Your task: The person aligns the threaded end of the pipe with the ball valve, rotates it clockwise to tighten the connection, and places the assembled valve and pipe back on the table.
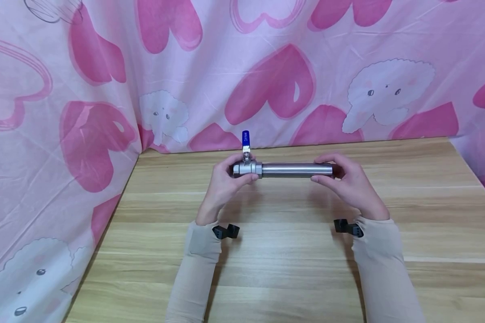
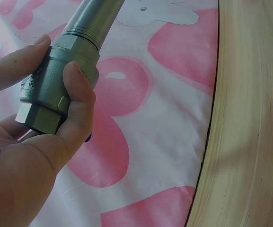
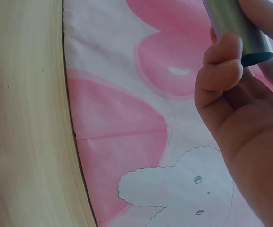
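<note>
A silver ball valve (image 1: 247, 168) with a blue lever handle (image 1: 245, 138) is joined to one end of a steel pipe (image 1: 291, 169). My left hand (image 1: 225, 181) grips the valve body, thumb in front and fingers behind. In the left wrist view the hex end of the valve (image 2: 39, 118) points toward the palm, and screw threads show where the pipe enters. At the pipe's far right end, my right hand (image 1: 349, 179) holds it between thumb and fingers. The right wrist view shows the pipe's end rim (image 3: 257, 59) close to the palm. Pipe and valve lie level, lever upward.
Below the hands spreads a wood-grain table (image 1: 283, 269). A pink curtain (image 1: 210, 80) with hearts and white cartoon animals hangs along its back and left edges. Black camera mounts (image 1: 227, 231) sit at both wrists.
</note>
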A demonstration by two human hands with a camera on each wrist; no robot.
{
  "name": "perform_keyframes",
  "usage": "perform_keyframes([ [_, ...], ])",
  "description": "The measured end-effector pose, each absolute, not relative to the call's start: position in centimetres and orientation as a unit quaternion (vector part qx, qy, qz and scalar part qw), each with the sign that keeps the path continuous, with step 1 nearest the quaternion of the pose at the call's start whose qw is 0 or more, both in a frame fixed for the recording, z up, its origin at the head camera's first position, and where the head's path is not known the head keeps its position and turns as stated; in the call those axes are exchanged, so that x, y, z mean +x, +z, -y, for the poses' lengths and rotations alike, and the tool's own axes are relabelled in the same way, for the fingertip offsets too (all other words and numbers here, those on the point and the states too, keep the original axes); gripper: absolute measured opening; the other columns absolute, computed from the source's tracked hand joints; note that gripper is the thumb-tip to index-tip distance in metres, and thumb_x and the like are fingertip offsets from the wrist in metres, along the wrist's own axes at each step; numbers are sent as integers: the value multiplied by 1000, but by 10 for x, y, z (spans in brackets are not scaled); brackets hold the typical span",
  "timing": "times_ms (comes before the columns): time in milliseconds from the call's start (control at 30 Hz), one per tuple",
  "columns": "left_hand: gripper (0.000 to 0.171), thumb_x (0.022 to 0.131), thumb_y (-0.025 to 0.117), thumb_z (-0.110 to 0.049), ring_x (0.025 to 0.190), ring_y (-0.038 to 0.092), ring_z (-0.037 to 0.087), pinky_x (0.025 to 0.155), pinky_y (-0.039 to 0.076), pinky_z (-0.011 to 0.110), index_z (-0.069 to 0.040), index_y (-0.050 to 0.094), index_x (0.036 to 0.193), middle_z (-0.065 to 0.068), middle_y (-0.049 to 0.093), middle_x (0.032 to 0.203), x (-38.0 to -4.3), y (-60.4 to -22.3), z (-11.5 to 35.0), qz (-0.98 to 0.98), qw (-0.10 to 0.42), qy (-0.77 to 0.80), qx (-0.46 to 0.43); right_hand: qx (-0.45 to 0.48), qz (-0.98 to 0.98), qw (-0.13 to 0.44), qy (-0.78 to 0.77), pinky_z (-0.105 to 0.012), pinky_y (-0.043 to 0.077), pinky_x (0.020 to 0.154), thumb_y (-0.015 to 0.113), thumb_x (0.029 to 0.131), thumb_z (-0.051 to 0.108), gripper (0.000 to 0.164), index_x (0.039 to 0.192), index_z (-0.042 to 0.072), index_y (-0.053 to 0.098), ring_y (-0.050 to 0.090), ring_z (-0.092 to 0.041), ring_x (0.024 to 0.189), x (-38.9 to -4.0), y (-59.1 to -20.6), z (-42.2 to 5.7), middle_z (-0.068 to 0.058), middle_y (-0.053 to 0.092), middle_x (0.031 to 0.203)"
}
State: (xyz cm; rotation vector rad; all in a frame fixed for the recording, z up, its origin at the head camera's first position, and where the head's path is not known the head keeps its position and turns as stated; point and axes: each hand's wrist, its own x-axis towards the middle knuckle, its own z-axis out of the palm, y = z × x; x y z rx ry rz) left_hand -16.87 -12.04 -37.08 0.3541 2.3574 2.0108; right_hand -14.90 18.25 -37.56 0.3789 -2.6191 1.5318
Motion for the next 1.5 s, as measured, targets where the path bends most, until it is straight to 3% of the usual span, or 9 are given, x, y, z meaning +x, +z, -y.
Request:
perform_keyframes([
  [467,52,75,81,-5,101,60,20,79,55,29,-12,63,123,6,67,119,-169,-372,121,-756,17,644,115,122,857,22,501,-21,50,64,72,87,23,37,122,15,62,56,-18,81,-148,-374,-183,-6,63,110],
  [800,51,75,82,-7,101,60,20,81,55,30,-13,64,123,5,67,119,-169,-373,120,-760,19,640,112,133,853,20,505,-22,51,63,71,89,23,32,119,16,63,57,-18,78,-147,-375,-184,-3,63,102],
  [1500,52,75,82,-9,105,59,21,89,53,33,-16,64,124,2,66,121,-169,-373,121,-763,23,636,112,128,853,21,506,-22,51,63,71,88,22,30,117,15,64,56,-18,78,-147,-374,-184,-3,63,102],
])
